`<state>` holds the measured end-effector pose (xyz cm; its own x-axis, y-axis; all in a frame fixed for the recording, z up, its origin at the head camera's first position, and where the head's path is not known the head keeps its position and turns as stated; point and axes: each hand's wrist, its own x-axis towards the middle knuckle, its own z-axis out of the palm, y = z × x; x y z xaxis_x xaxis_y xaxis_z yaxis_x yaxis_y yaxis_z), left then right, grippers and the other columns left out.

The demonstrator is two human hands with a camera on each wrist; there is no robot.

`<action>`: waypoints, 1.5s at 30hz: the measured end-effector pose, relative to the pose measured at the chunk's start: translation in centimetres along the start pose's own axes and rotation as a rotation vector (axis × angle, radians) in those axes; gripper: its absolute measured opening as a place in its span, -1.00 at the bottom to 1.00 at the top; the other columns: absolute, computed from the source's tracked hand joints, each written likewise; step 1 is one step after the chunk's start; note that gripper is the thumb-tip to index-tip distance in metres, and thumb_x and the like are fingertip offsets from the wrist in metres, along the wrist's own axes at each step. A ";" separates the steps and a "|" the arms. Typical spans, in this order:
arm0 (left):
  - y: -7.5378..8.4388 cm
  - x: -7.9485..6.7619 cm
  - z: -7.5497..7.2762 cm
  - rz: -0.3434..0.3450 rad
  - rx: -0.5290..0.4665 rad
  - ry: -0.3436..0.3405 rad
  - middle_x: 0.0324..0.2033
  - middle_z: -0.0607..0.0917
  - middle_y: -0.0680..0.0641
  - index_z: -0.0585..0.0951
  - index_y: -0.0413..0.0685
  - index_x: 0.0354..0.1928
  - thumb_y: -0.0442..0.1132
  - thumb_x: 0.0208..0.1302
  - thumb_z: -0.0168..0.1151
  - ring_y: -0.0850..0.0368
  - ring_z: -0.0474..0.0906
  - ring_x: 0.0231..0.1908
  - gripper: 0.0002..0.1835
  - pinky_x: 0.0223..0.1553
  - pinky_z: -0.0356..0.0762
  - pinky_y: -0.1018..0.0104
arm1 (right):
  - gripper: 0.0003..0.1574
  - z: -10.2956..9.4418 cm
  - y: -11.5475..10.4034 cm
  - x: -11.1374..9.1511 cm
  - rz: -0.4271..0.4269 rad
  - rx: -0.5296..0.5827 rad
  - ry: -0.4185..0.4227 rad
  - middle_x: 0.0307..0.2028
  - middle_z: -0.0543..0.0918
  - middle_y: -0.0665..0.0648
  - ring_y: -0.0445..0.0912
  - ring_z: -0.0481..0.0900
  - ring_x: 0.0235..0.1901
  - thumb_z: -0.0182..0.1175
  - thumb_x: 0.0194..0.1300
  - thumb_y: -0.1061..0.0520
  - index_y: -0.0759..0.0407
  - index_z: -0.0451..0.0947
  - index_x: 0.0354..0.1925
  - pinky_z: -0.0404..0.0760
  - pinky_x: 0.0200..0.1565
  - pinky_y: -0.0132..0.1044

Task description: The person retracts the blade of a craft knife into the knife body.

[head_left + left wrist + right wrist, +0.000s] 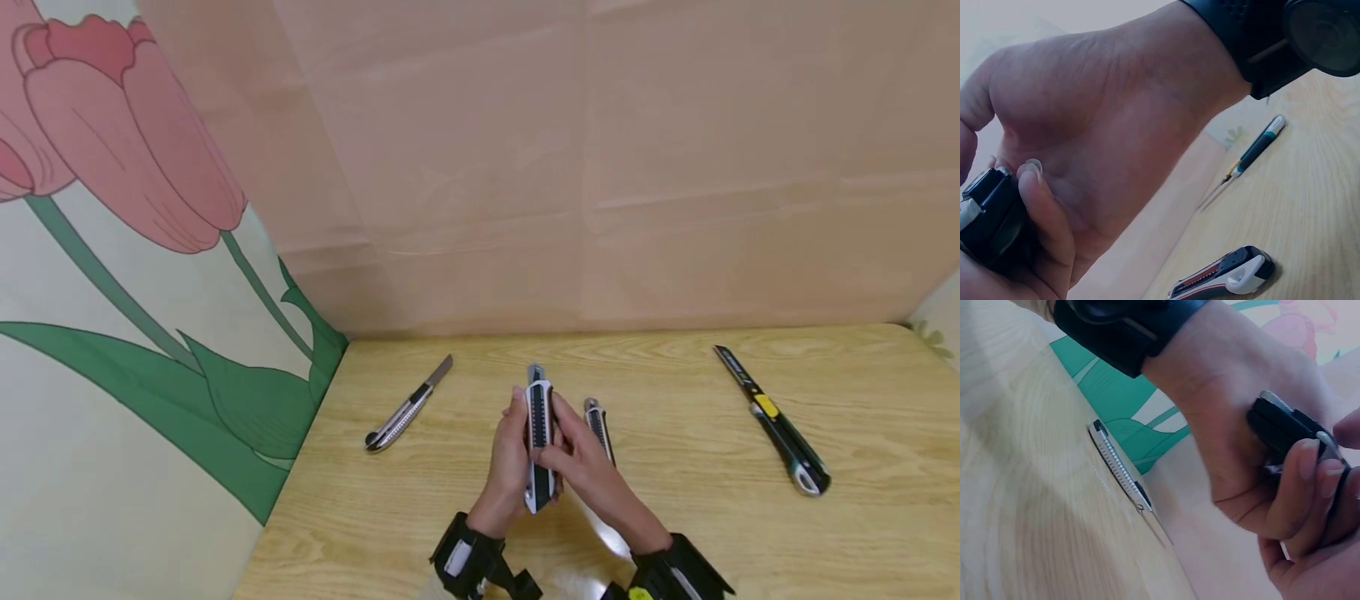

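Observation:
Both hands hold one black-and-white utility knife (538, 433) above the middle of the table, its grey tip pointing away from the person. My left hand (507, 467) grips it from the left side, thumb along the handle. From the other side, my right hand (600, 479) holds it too, with the thumb across the lower part of its face. In the left wrist view the knife's dark butt end (997, 225) shows between curled fingers. Fingers are wrapped round the dark handle (1282, 428) in the right wrist view, hiding much of it.
On the wooden table (675, 517) lies a silver cutter (401, 417) with its blade out, at the left. A black-and-yellow cutter (772, 421) lies at the right. Another white-and-black cutter (597, 425) is partly hidden behind my right hand. A pinkish covering (585, 167) rises behind the table.

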<state>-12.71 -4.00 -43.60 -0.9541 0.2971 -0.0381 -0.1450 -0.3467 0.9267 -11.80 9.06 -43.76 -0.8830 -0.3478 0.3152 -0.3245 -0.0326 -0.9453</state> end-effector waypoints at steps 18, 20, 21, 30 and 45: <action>-1.3 0.0 0.3 0.061 0.066 0.089 -0.49 0.61 -0.03 0.61 -0.13 -0.03 0.37 0.58 -0.33 0.20 0.51 -0.53 -0.25 -0.50 0.50 0.45 | -0.65 -1.2 0.0 0.6 0.082 -0.063 0.091 -0.45 0.41 0.10 -0.09 0.43 -0.45 -0.07 0.67 0.07 0.28 0.49 -0.19 0.46 -0.39 -0.28; -1.5 0.0 0.4 0.071 0.115 0.116 -0.48 0.62 -0.04 0.62 -0.13 -0.05 0.35 0.60 -0.38 0.18 0.52 -0.52 -0.25 -0.49 0.51 0.43 | -0.65 -1.2 0.1 0.6 0.088 -0.061 0.108 -0.49 0.42 0.09 -0.10 0.43 -0.49 -0.06 0.67 0.07 0.29 0.50 -0.19 0.48 -0.44 -0.28; -1.5 0.0 0.4 0.074 0.140 0.133 -0.48 0.62 -0.05 0.64 -0.11 -0.05 0.33 0.61 -0.41 0.17 0.52 -0.53 -0.24 -0.50 0.51 0.43 | -0.65 -1.2 0.2 0.6 0.090 -0.059 0.113 -0.50 0.42 0.08 -0.10 0.44 -0.51 -0.05 0.67 0.07 0.29 0.51 -0.19 0.49 -0.46 -0.28; -1.8 -0.1 0.2 0.097 0.286 0.221 -0.47 0.66 -0.06 0.70 -0.09 -0.09 0.33 0.61 -0.40 0.17 0.51 -0.58 -0.22 -0.61 0.47 0.43 | -0.63 -1.0 0.7 0.7 0.107 -0.024 0.139 -0.42 0.50 0.12 -0.12 0.47 -0.44 -0.03 0.66 0.05 0.32 0.58 -0.08 0.52 -0.39 -0.31; -1.9 -0.3 -0.9 0.213 0.571 0.307 -0.31 0.73 0.08 0.75 0.04 -0.06 0.07 0.63 -0.01 0.24 0.67 -0.36 -0.60 -0.38 0.66 0.37 | -0.53 -1.8 1.7 0.9 0.215 -0.032 0.159 0.08 0.69 0.23 -0.12 0.65 0.06 -0.02 0.66 0.01 0.33 0.60 0.19 0.54 0.15 -0.37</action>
<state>-12.35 -4.26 -45.67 -0.9899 -0.0208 0.1405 0.1345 0.1796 0.9745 -13.73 10.35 -44.91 -0.9742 -0.1918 0.1190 -0.1320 0.0564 -0.9896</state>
